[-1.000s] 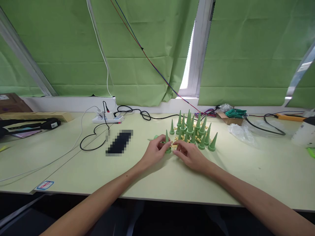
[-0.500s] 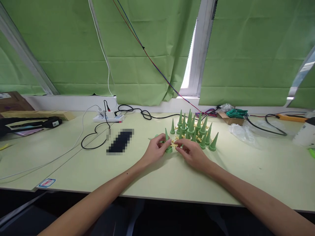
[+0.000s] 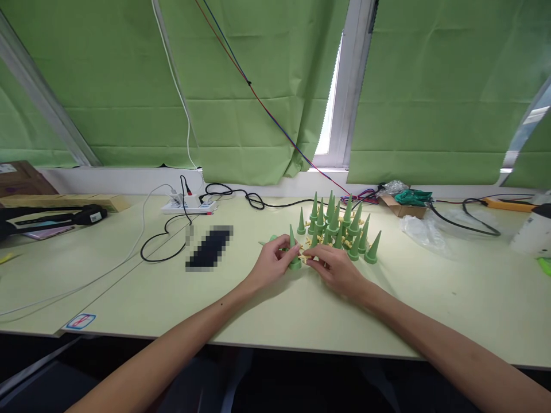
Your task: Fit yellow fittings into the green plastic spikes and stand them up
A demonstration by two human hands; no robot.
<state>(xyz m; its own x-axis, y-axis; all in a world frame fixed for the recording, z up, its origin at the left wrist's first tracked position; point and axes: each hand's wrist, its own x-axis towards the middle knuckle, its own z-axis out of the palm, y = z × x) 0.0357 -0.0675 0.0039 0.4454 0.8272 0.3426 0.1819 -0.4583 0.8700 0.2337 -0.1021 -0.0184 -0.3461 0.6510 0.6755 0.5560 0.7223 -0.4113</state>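
Note:
My left hand (image 3: 275,257) is closed around a green cone (image 3: 294,263) with a round base, which stands upright on the table. Beside it, the fingers of my right hand (image 3: 333,265) pinch a small yellow piece (image 3: 303,258) against the cone's near right side. The piece is partly covered by my fingertips, and I cannot tell whether it is joined to the cone. Just beyond my right hand stands a cluster of similar green cones (image 3: 372,252), with small yellow pieces among them. Another green part (image 3: 272,238) shows partly behind my left hand.
A pixelated dark object (image 3: 210,248) lies left of my hands. Farther back are a power strip (image 3: 206,207) and black cables (image 3: 275,205). To the right are a cardboard box (image 3: 402,210), clear plastic bags (image 3: 424,234) and a white bottle (image 3: 531,234).
My right hand has moved slightly left, bringing the yellow piece closer to the cone. My left hand keeps its hold on the cone. The view has shifted very slightly.

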